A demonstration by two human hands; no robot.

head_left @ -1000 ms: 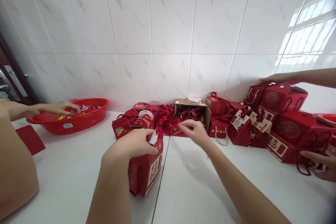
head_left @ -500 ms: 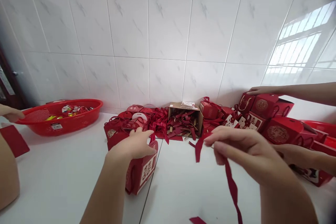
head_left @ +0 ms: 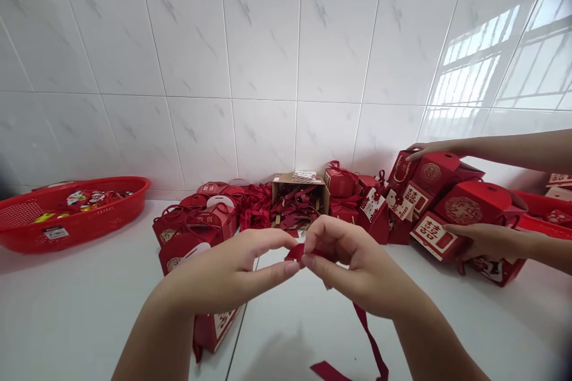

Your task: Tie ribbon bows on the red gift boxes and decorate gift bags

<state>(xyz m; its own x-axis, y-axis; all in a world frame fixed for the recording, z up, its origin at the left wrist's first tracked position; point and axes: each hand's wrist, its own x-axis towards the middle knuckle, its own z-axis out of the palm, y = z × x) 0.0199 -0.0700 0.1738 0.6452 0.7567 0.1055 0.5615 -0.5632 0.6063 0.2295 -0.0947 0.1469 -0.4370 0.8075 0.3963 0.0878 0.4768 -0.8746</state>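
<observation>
A dark red ribbon [head_left: 367,328] hangs from my right hand [head_left: 357,268], pinched between thumb and forefinger. Its lower part trails onto the white table, and one cut end lies near the front edge of view. My left hand [head_left: 241,268] meets the right one in mid-air, its thumb and fingertips closed on the ribbon's short upper end. Below and behind my left forearm stands a red gift box [head_left: 214,330] with a white character label, mostly covered by the arm.
A small carton [head_left: 324,190] of ribbon pieces stands by the tiled wall, red boxes [head_left: 214,214] heaped beside it. A red basket [head_left: 102,214] holds sweets at left. At right, another person's hands [head_left: 491,241] hold stacked red boxes [head_left: 465,205].
My left hand has left the red gift box and come right to the ribbon. My right hand has moved left with the ribbon. The other person's lower hand now grips a labelled box.
</observation>
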